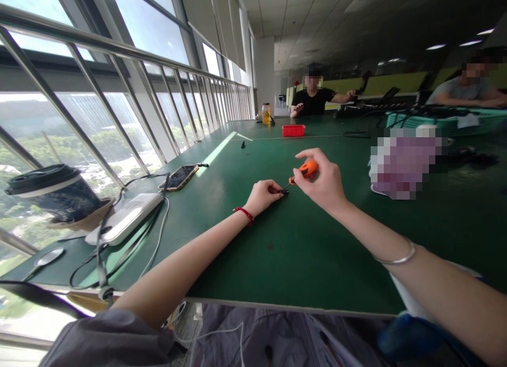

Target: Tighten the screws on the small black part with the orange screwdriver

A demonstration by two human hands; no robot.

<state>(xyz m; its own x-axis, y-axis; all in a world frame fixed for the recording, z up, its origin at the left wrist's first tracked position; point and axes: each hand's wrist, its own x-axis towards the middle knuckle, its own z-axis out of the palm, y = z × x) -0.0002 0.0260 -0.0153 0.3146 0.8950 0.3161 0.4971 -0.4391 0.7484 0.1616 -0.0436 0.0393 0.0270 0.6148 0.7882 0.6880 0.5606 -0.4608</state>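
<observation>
My right hand [322, 179] grips an orange-and-black screwdriver [308, 169] by its handle, the index finger raised off it. The screwdriver slants down to the left, and its thin shaft reaches a small black part [283, 191] on the green table [253, 251]. My left hand [264, 195] pinches that part between thumb and fingers and rests on the table. Whether the tip sits in a screw is too small to tell. Another small black piece [243, 144] lies farther up the table.
At left are a phone [180, 177], a white power bank [129, 219] with cables, and a lidded cup [55, 193]. A red bin [293, 130] and a jar [266, 114] stand farther back. Two people sit beyond, near a teal basket [447, 121]. A blurred-out purple item [407, 163] lies at right.
</observation>
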